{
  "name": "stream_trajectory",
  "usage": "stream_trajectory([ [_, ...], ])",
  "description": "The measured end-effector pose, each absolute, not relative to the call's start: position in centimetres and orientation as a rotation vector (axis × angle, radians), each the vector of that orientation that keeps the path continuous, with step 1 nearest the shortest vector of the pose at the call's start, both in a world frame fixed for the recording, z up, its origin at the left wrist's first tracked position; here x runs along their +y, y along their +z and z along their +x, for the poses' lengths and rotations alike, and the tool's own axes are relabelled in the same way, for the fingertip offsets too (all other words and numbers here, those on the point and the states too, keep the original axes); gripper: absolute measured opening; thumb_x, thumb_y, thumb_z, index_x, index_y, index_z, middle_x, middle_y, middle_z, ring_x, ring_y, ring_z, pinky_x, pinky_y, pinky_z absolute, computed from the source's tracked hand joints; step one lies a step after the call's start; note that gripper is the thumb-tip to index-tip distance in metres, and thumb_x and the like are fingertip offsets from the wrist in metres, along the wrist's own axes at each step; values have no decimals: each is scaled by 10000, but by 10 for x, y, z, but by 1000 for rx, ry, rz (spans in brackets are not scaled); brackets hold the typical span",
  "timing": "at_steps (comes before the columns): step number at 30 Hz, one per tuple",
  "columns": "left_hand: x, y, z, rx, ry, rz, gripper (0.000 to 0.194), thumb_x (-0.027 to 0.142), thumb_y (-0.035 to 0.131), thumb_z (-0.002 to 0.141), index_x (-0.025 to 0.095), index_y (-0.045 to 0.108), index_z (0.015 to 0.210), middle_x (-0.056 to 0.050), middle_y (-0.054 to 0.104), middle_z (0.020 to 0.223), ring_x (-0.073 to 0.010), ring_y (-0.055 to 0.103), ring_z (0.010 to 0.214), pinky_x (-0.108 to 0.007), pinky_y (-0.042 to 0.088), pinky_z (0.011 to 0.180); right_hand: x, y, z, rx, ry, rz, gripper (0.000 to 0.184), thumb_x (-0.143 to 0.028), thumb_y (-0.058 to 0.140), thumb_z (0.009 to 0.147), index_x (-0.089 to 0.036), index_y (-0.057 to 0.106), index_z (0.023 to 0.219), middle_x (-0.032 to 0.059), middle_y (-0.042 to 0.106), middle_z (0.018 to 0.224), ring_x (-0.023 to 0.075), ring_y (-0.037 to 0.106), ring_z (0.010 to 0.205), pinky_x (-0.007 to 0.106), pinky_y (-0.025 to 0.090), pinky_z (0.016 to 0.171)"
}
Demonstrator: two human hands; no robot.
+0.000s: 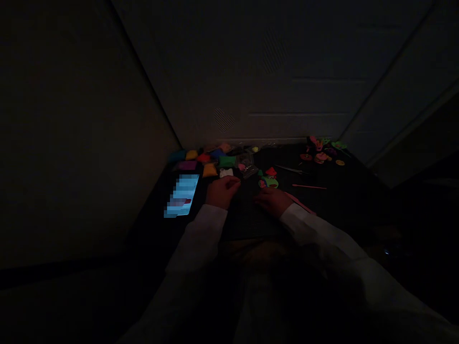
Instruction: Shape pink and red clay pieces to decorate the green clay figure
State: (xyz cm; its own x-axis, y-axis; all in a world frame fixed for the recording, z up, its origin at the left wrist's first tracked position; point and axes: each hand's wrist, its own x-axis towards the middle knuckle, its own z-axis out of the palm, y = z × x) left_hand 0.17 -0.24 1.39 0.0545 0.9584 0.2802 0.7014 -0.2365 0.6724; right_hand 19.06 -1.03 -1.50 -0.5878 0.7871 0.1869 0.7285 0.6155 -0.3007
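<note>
The scene is very dark. My left hand [221, 192] is over the dark table, thumb and fingers pressed together in a pinch; whatever may be between them is too small and dim to name. Facing it, my right hand [273, 201] is low over the table, its fingers bent together and pointing left, with their tips in shadow. Just beyond the right hand lies a light green clay disc [272, 182] bearing small coloured pieces. A red-topped clay mushroom [271, 172] stands at its far edge. A pink strip-like tool [301, 204] extends from beside the right hand.
A lit phone [183, 195] lies at the left. Behind the left hand are several coloured clay packets [227, 161] and a clear bag [248, 169]. Scissors [289, 169] and a thin pink stick [309, 187] lie right of centre. Small clay figures [322, 157] are at the back right, near the wall [304, 95].
</note>
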Motion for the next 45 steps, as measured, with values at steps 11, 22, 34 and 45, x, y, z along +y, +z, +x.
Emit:
stream_trajectory([
  [11,15,-10,18,1709,902,2322,120,245,546,702,186,627,768,-42,633,827,-205,510,859,-334,380,809,-26,-11,199,-2271,430,-1368,154,-288,468,789,-177,563,839,-6,597,753,88,535,660,194,398,620],
  [22,18,-19,17,1699,808,2455,134,272,538,715,195,621,787,-35,619,860,-195,491,869,-325,362,817,-26,-9,202,-2147,555,-1344,173,-299,515,758,-196,609,861,-5,626,874,105,555,817,210,399,748],
  [34,16,-24,17,1674,808,2537,119,271,550,708,199,623,769,-38,618,850,-193,497,857,-336,373,797,-27,-14,203,-2068,582,-1316,203,-382,567,708,-186,611,740,-10,612,700,95,534,645,189,380,602],
  [45,17,-24,14,1665,815,2565,136,272,542,713,192,631,777,-36,632,843,-188,505,855,-332,372,813,-30,-13,203,-2019,553,-1323,287,-453,586,667,-167,566,649,-20,556,567,88,494,536,187,355,496],
])
